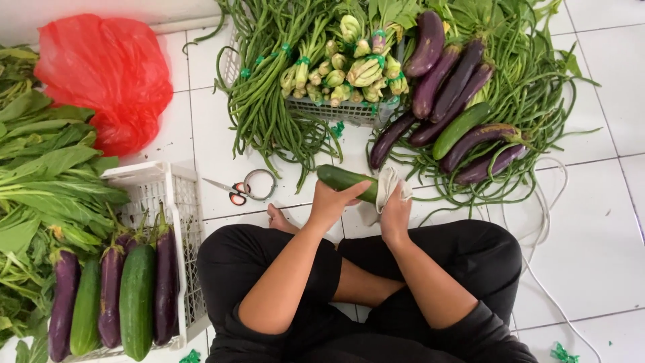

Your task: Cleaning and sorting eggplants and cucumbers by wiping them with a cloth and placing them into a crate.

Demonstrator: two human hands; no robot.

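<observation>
Cucumber (pixel 342 179), green, held level over the tiled floor (pixel 591 235) just ahead of the crossed legs. Left hand (pixel 330 200) wrapped round its near end, fingers curled closed on it. Right hand (pixel 395 214) clasping a pale cloth (pixel 388 185) bunched against the cucumber's far end. Judged best handled with a firm steadying grip while the cloth travels lengthwise, turning the cucumber so every side is wiped. Left of the cucumber: scissors (pixel 236 191) on the floor, then a white crate (pixel 176 195) holding wiped cucumbers and aubergines. Beyond the cucumber: loose aubergines (pixel 440 77), long beans (pixel 265 87), a white basket (pixel 342 111) of bundled greens. Far left: red bag (pixel 107 77).
</observation>
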